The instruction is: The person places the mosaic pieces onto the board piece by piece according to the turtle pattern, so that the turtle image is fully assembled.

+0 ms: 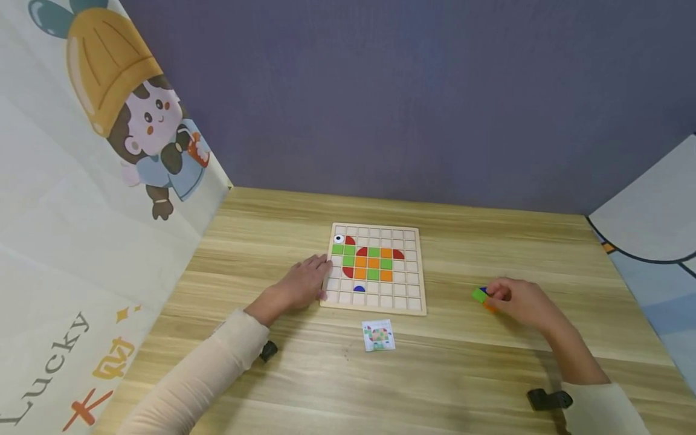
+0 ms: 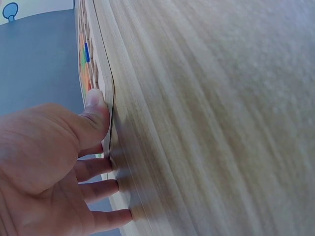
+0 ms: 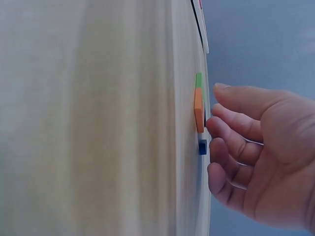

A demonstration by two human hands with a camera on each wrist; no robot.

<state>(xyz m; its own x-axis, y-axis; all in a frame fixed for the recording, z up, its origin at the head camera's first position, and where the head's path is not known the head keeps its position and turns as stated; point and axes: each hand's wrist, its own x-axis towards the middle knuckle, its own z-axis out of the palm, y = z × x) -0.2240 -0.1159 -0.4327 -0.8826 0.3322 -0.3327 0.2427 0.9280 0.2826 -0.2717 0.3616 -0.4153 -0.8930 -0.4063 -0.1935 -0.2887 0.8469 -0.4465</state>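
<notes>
A square wooden grid board [image 1: 330, 302] holds red, green and orange pieces, a white eye piece [image 1: 339, 239] and, lower down, a blue half-round piece [image 1: 359, 289]. My left hand [image 1: 303, 282] rests at the board's left edge; the left wrist view shows the thumb against the frame and the other fingers extended towards the table. To the right, my right hand [image 1: 519, 303] hovers beside loose pieces, its fingers bent and thumb apart. Near its fingertips are a green piece [image 1: 479, 295], an orange piece [image 3: 198, 109] and a small blue piece [image 3: 203, 147].
Below the board lies a small picture card [image 1: 379, 336] with a coloured pattern. A dark object [image 1: 268, 351] is by the left sleeve, another black object [image 1: 549, 399] by the right sleeve. A dark blue-grey panel [image 1: 408, 109] stands behind the wooden table [image 1: 446, 374].
</notes>
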